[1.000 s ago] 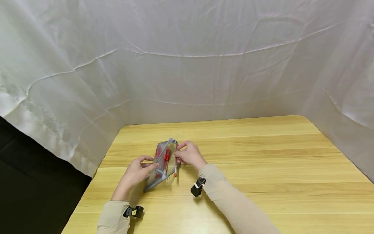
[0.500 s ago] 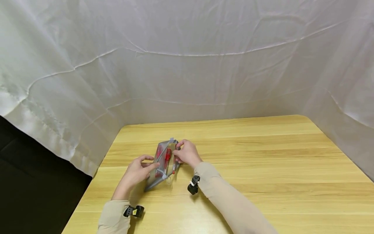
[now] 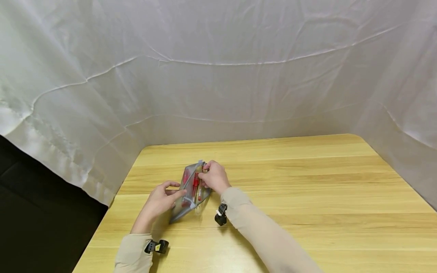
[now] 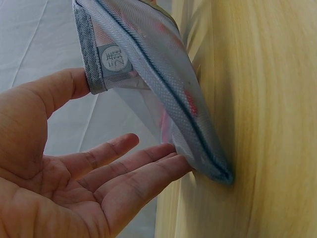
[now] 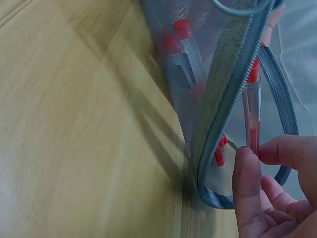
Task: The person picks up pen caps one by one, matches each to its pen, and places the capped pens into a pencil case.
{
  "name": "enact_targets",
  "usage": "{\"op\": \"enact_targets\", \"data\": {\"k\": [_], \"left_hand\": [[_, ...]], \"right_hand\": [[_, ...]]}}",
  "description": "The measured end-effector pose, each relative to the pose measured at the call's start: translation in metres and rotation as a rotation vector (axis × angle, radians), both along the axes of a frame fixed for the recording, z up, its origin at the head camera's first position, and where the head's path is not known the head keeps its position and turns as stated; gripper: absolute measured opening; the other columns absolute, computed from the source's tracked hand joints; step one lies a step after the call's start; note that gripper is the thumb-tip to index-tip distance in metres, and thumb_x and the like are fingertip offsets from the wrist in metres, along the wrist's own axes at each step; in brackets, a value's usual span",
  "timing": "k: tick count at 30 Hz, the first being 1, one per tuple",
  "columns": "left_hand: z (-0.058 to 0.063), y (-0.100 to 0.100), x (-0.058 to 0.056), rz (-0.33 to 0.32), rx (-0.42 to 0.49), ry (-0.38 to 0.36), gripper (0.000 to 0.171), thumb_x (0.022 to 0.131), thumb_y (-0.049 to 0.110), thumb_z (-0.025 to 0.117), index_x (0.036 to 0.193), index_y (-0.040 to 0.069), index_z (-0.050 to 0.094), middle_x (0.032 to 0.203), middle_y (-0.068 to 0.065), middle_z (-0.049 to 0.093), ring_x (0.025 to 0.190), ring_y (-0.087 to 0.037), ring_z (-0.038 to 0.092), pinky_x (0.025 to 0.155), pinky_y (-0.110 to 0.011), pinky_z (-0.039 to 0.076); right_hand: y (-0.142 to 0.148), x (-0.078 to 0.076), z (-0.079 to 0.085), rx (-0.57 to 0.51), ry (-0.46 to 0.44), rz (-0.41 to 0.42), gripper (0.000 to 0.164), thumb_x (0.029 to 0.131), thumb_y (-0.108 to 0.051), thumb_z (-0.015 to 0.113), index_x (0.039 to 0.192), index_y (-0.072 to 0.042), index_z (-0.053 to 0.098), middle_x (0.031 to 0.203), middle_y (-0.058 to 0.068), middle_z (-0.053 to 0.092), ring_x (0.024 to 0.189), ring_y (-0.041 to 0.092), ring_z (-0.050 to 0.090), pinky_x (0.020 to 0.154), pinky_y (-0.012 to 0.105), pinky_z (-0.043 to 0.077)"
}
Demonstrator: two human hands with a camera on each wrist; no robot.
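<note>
A grey mesh zipper pouch (image 4: 183, 84) stands with its mouth spread, in all three views. My left hand (image 3: 161, 199) holds its left side, thumb at the zippered rim by a round label (image 4: 114, 58) and fingertips against the mesh lower down. Between right thumb and fingers, my right hand (image 3: 216, 177) pinches a clear pen (image 5: 252, 111) with red ends. The pen reaches into the pouch mouth, inside the zipper edge in the right wrist view. Other red-capped pens (image 5: 182, 29) show through the mesh.
The pouch is on a light wooden table (image 3: 290, 197). Pale cloth (image 3: 239, 94) hangs behind and at both sides. A dark area (image 3: 41, 212) lies beyond the table's left edge. Each wrist wears a black camera strap.
My right hand has moved left and slightly up, carrying the pen from the pouch's right rim into its mouth. My left hand and the pouch have barely moved.
</note>
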State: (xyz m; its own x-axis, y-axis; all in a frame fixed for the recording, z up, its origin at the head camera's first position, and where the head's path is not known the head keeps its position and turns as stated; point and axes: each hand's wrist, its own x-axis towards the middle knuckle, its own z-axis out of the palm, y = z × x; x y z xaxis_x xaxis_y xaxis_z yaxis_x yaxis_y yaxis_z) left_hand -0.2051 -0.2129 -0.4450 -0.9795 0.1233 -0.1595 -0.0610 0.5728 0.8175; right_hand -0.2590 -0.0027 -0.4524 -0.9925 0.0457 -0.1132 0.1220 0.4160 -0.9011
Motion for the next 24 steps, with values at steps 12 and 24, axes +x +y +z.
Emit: {"op": "enact_targets", "data": {"k": [12,24], "left_hand": [[-0.001,0.001,-0.001,0.006,0.009,-0.008,0.053,0.099,0.038,0.078,0.139,0.006,0.064,0.118,-0.015,0.078,0.077,-0.022,0.066,0.070,-0.031,0.052],[-0.002,-0.001,-0.001,0.002,0.027,-0.009,0.055,0.099,0.041,0.079,0.139,0.006,0.064,0.124,-0.018,0.077,0.078,-0.022,0.066,0.072,-0.032,0.055]], "right_hand": [[-0.001,0.003,-0.004,0.031,0.004,0.047,0.023,0.099,-0.015,0.078,0.110,-0.005,0.060,0.070,0.007,0.070,0.055,0.014,0.066,0.053,0.027,0.059],[0.016,0.006,-0.002,0.023,-0.022,0.081,0.020,0.097,-0.013,0.079,0.108,-0.007,0.062,0.074,0.007,0.070,0.058,0.014,0.068,0.054,0.025,0.059]]}}
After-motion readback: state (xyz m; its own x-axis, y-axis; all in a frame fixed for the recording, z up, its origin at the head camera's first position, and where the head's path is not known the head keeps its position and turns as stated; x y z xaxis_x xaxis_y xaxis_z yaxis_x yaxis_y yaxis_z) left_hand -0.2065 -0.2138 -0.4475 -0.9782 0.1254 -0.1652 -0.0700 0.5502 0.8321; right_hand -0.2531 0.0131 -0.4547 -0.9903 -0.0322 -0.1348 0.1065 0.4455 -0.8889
